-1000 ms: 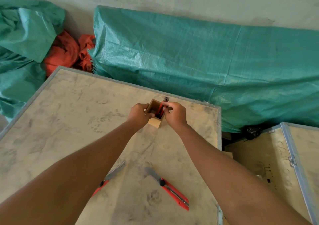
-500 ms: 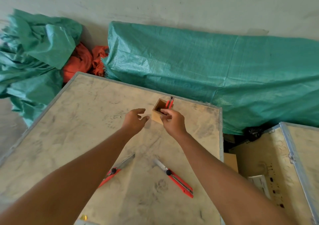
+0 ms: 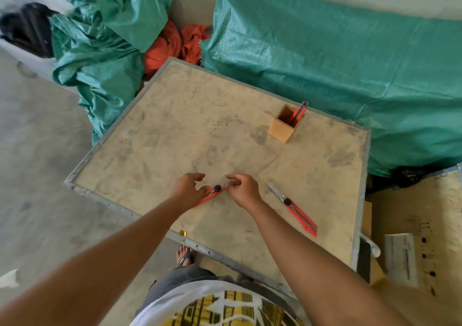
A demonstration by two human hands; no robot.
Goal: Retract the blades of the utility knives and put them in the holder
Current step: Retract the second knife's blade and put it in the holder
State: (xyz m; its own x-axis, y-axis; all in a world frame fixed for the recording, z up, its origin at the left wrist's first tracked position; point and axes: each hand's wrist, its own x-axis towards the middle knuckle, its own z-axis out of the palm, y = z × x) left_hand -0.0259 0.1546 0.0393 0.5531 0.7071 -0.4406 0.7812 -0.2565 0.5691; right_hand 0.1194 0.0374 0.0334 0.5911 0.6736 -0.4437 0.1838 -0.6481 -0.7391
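A square wooden holder [image 3: 282, 131] stands near the table's far right edge with one red utility knife [image 3: 298, 113] upright in it. A second red knife [image 3: 214, 192] lies on the table between my hands. My left hand [image 3: 188, 190] hovers over its handle end with fingers apart. My right hand [image 3: 244, 190] has curled fingers at the knife's blade end and hides the blade, so a grip is unclear. A third red knife [image 3: 297, 210] lies to the right of my right hand with its metal blade [image 3: 274, 189] extended.
The work surface is a plywood table [image 3: 175, 130] with a metal rim. Green tarpaulin [image 3: 337, 70] covers bulk behind it and a heap at the left. A second plywood crate [image 3: 412, 225] stands to the right. My foot [image 3: 184, 255] shows below the near edge.
Both hands let go of the holder, leaving a knife in it, and drew back to the near knife on the left. The camera tilted down and pulled away.
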